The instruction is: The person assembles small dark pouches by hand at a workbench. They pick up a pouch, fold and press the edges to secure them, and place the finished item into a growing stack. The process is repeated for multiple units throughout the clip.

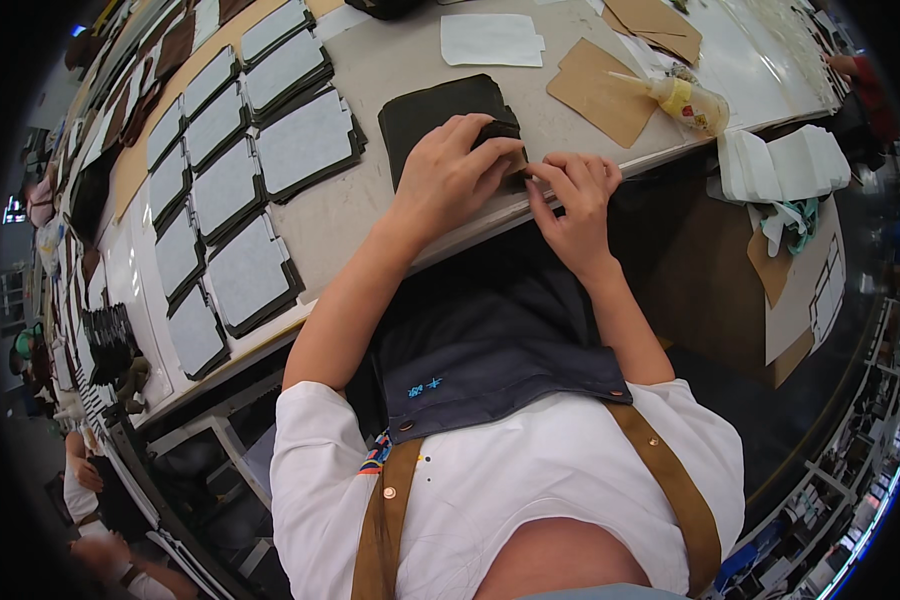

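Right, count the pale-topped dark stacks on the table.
11 stacks, left of the left hand: four in the outer row, four middle, three inner; some may be hidden.

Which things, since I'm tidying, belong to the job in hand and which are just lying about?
Job, likely:
- dark rectangular stack at the left hand
- pale-topped dark tabbed stacks

Lying about, apparently:
- flat tan card pieces
- yellowish translucent nozzle bottle

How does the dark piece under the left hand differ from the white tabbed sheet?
Colour: the dark piece is near-black, the white sheet pale. Contact: the left hand touches the dark piece; the white sheet lies untouched. Place: the dark piece lies nearer the person than the white sheet. Both lie on the table.
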Demonstrator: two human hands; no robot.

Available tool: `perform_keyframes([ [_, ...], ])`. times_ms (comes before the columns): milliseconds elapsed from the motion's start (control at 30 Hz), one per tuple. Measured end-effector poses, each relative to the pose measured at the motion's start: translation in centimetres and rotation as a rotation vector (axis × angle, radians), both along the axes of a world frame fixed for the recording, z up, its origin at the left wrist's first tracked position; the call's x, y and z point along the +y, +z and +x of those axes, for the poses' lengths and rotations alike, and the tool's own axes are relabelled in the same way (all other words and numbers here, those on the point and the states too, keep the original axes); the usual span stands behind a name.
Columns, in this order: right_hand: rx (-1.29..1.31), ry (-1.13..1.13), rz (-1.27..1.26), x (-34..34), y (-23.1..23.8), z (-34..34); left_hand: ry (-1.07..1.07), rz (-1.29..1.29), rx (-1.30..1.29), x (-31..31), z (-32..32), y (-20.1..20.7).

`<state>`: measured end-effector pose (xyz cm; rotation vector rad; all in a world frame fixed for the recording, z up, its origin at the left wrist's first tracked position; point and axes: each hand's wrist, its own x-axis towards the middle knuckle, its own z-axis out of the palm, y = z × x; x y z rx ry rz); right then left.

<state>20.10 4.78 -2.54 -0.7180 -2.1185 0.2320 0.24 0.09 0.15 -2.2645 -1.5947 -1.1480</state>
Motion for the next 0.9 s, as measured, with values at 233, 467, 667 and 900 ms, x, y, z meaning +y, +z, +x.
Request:
perform_keyframes([
  [233,0.037,0.044,-0.076,1.4,0.5,-1.3,0.034,0.076,-0.001,0.1,-0.1,0.1],
  [467,-0.021,0.06,-0.059,1.7,0.6,-1.6,0.023,0.101,0.0,0.1,-0.3,0.1],
  [667,-0.034,0.077,0.089,2.8,1.5,-1.3,0.089,0.108,-0.096,0.0,-0.1,-0.1],
  [900,0.114,-0.151,0.272,9.7,4.2,2.7,0.176,0.132,-0.372,-0.8,-0.3,0.9],
])
